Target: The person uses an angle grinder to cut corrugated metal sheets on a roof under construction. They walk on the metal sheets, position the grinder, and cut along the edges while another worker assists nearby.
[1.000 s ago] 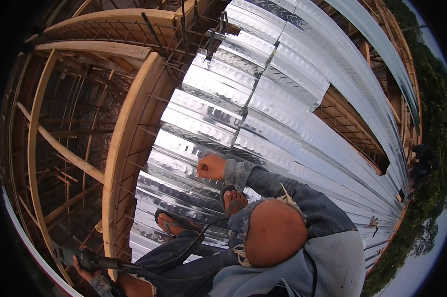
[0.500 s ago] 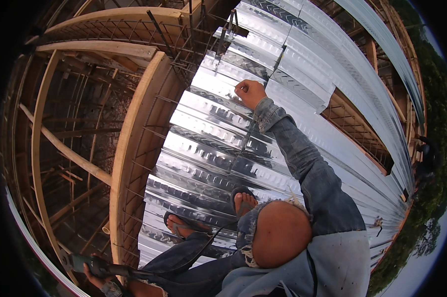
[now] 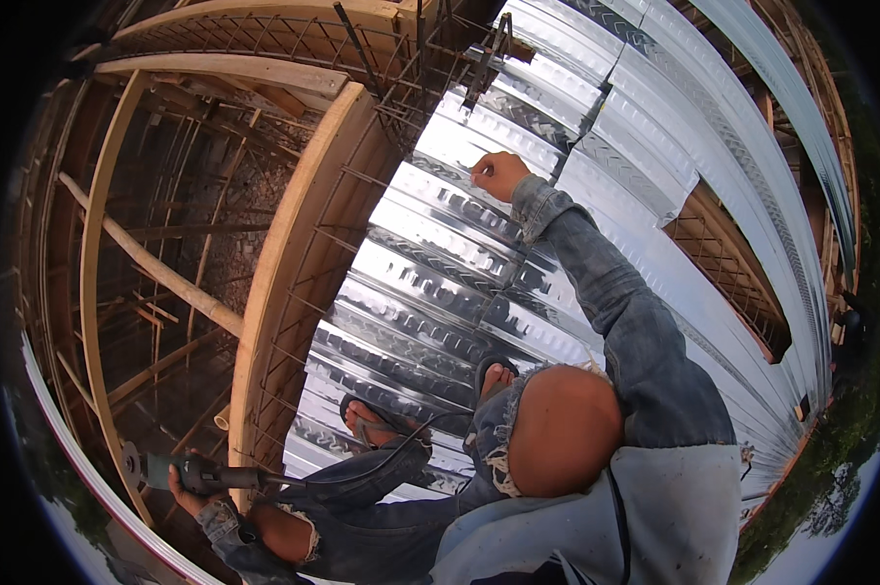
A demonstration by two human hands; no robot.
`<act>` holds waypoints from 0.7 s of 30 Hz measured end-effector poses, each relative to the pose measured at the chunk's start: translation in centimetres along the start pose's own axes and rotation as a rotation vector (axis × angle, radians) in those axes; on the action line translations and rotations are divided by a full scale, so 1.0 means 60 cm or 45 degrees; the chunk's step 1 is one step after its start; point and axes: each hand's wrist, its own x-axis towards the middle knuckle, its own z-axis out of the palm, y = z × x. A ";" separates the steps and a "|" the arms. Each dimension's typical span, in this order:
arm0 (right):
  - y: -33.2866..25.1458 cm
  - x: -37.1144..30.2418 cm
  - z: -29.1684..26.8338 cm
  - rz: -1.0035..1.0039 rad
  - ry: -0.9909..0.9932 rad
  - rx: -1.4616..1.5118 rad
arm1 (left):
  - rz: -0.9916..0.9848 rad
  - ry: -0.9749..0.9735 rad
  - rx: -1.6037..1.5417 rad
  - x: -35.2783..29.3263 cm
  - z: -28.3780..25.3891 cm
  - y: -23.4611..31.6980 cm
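Right hand (image 3: 499, 175) far ahead on the corrugated metal decking (image 3: 430, 292), rebar cage (image 3: 430, 58) beyond it, wooden beam form (image 3: 294, 273) left of the decking, left hand (image 3: 189, 485) gripping an angle grinder (image 3: 191, 474) low left, sandalled feet (image 3: 382, 421) on the decking

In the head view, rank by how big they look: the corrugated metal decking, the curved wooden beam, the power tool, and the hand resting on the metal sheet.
1. Corrugated metal decking
2. Curved wooden beam
3. Power tool and right hand: these look alike, and their differing distance from the camera leaves it unsure.
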 end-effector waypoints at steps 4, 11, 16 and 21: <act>-0.006 -0.021 -0.016 -0.115 -0.049 0.061 | 0.234 -0.040 0.088 0.025 0.075 -0.005; 0.120 -0.044 -0.186 -0.044 0.145 0.049 | 0.281 -0.095 0.259 -0.081 0.240 0.031; 0.187 -0.066 -0.425 0.162 0.427 0.126 | 0.521 -0.564 0.437 -0.209 0.372 0.059; 0.218 -0.059 -0.465 0.112 1.139 0.157 | 0.560 -0.728 0.388 -0.250 0.460 0.004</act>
